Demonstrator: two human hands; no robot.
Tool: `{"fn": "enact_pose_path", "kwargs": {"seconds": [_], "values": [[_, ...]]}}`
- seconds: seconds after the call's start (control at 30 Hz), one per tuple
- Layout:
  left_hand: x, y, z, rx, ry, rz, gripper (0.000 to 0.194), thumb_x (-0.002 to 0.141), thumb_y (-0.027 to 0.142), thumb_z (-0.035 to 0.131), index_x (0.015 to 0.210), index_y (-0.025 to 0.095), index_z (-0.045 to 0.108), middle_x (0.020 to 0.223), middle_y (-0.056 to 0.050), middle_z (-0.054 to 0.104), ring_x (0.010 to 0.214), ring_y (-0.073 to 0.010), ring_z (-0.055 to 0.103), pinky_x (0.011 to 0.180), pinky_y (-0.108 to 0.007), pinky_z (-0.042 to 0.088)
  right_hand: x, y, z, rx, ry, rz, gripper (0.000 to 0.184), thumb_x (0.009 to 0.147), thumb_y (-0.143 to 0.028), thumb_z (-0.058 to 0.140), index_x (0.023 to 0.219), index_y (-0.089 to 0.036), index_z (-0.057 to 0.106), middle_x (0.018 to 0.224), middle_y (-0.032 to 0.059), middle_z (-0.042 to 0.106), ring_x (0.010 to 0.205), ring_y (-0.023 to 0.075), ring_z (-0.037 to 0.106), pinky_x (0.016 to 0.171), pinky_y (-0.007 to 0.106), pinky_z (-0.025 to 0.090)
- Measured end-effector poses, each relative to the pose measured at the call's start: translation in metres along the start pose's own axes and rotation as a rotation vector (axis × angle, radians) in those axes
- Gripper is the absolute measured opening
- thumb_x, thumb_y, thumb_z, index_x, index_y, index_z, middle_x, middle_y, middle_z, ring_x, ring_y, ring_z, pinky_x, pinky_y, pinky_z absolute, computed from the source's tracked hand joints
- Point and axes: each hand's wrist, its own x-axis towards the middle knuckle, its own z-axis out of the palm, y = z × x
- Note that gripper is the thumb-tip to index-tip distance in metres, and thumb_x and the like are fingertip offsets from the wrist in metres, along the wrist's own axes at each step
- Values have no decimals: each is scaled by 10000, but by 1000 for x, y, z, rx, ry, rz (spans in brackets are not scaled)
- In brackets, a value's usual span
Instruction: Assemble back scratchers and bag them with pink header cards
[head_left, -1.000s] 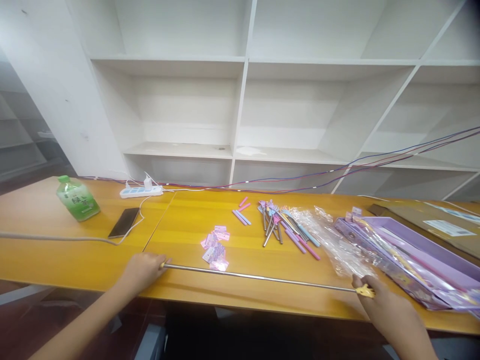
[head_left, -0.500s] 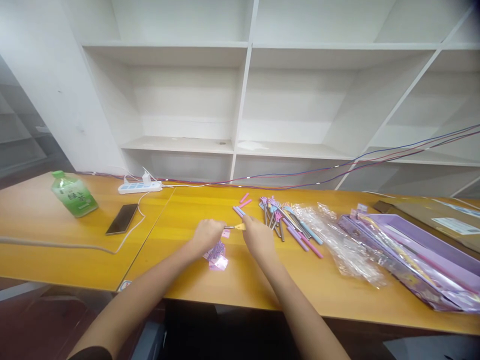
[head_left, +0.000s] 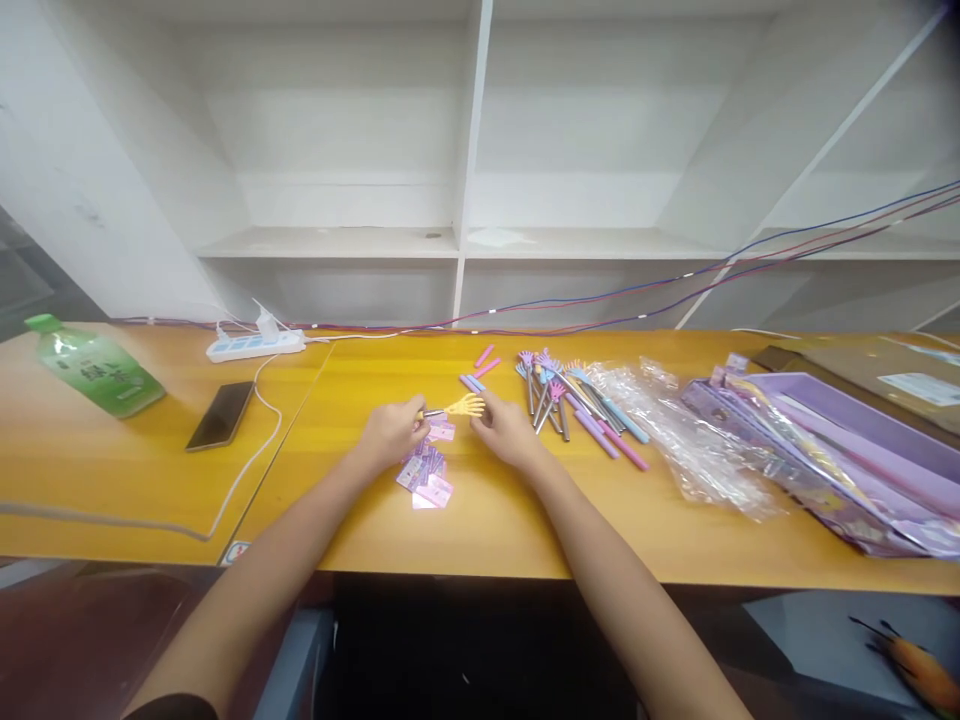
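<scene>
A small back scratcher with a yellow hand-shaped head and a metal rod is held level above the table. My left hand is closed around its rod end and hides most of the handle. At the head's finger tips, the thumb and fingers of my right hand pinch the yellow prongs. Below and between my hands lies a loose pile of small purple and pink cards. To the right, a heap of similar back scratchers has pink, purple, blue and yellow heads.
Pink tubes lie behind my right hand. Crumpled clear plastic wrap, a purple box and a cardboard box are on the right. Leftward are a phone, a power strip and a green bottle.
My right hand has shifted from covering the yellow head to its tips, so the whole head shows. My view has tilted down slightly, and more of the card pile is visible.
</scene>
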Motion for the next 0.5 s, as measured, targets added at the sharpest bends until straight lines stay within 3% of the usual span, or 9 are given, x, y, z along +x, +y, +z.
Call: {"fn": "enact_pose_path", "kwargs": {"seconds": [0.13, 0.27, 0.5], "values": [[0, -2, -1, -12, 16, -21, 193, 974, 340, 530, 1081, 222, 639, 823, -48, 737, 760, -223, 681, 643, -306, 324, 4, 9, 0, 134, 26, -27, 230, 909, -183, 560, 1116, -181, 660, 716, -28, 592, 659, 137, 529, 660, 250, 351], [0, -6, -3, -94, 57, 4, 177, 966, 366, 545, 1062, 234, 611, 819, -34, 711, 750, -230, 654, 644, -321, 323, 8, 20, 11, 177, 64, -75, 78, 943, -275, 562, 946, -212, 608, 694, -28, 583, 629, 140, 517, 651, 265, 358], [4, -14, 2, -334, 142, 153, 302, 1080, 316, 301, 1009, 217, 577, 953, -60, 664, 873, -212, 627, 793, -338, 436, 11, 25, 15, 170, 90, -72, 194, 965, -368, 556, 830, -240, 504, 674, -24, 590, 615, 149, 509, 634, 277, 343]]}}
